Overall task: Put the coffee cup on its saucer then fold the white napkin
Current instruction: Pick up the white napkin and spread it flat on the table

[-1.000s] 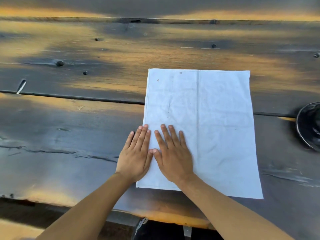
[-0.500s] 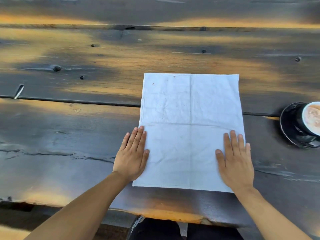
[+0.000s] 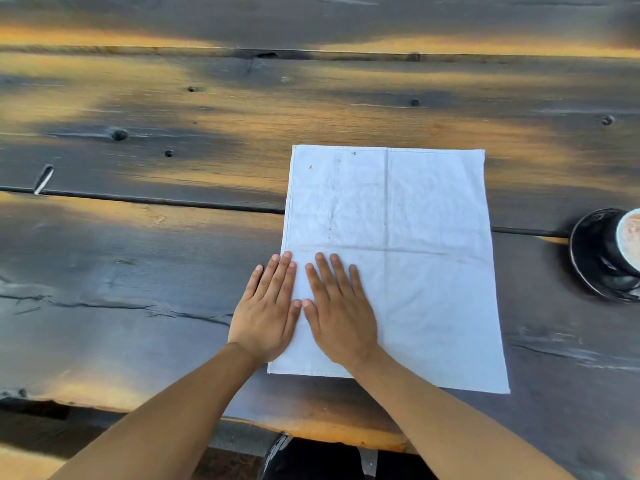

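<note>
The white napkin (image 3: 408, 244) lies flat and unfolded on the wooden table, with crease lines crossing near its middle. My left hand (image 3: 268, 310) rests palm down across the napkin's left edge, fingers extended. My right hand (image 3: 337, 313) presses flat on the napkin right beside it, thumbs nearly touching. At the right edge of the view the coffee cup (image 3: 628, 237), filled with coffee, stands on its black saucer (image 3: 588, 258); both are partly cut off.
The dark plank table (image 3: 173, 271) has a gap between boards running left to right behind my hands and a rough near edge. A small metal piece (image 3: 43, 180) sticks out of the gap at far left.
My right hand slid left across the napkin from its right edge, back next to my left hand. The left hand stayed in place.
</note>
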{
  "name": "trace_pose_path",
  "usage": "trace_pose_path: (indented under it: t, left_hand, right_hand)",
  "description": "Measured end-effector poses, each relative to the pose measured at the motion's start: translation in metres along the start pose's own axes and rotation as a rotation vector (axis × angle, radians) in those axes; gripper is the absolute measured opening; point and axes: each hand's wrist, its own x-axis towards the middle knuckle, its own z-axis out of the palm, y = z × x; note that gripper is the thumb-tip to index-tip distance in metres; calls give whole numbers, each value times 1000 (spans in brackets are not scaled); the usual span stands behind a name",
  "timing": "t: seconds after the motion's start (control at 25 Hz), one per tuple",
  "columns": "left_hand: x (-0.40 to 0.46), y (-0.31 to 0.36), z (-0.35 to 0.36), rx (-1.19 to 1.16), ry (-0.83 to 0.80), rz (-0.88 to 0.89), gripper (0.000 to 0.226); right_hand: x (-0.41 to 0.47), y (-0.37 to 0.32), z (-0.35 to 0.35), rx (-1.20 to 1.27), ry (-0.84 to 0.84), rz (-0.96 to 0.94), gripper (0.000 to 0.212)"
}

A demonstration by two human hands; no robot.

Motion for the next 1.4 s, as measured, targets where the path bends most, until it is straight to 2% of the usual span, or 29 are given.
trace_pose_path:
  t: [0.12, 0.36, 0.6, 0.72, 0.84, 0.96, 1.04, 1.16, 1.24, 1.32, 1.4]
  left_hand:
    - [0, 0, -1, 3, -15, -6, 65]
    - [1, 0, -4, 13, -38, -12, 65]
    - [3, -1, -5, -14, -81, -9, 66]
    - [-3, -4, -17, -65, -87, 35, 66]
    - [-36, -1, -27, -73, -34, 137, 53]
    - [-78, 2, -25, -71, 12, 212, 38]
    - [-87, 2, -23, -94, -27, 82, 38]
    - [-86, 20, -29, -391, -131, -387, 39]
    - [-80, 37, -39, -568, -155, -614, 38]
    - [-76, 50, -41, -675, -115, -746, 38]
    - [-73, 56, -41, -798, -121, -958, 44]
  right_hand:
    - [-23, 51, -10, -56, 21, 19, 62]
    - [-84, 162, -37, -127, -5, 242, 70]
    - [-88, 171, -39, 15, -12, 255, 65]
    - [-107, 173, -59, 157, 65, 259, 48]
    - [-140, 174, -76, 200, 56, 402, 33]
    - [-165, 168, -89, 226, -72, 571, 41]
    - [-172, 166, -93, 290, -155, 700, 51]
    - [-173, 164, -98, 373, -183, 844, 62]
    - [-173, 159, -99, 453, -180, 933, 61]
    - [-170, 157, -103, 516, -186, 1019, 53]
    - [-167, 154, -110, 494, -196, 1061, 24]
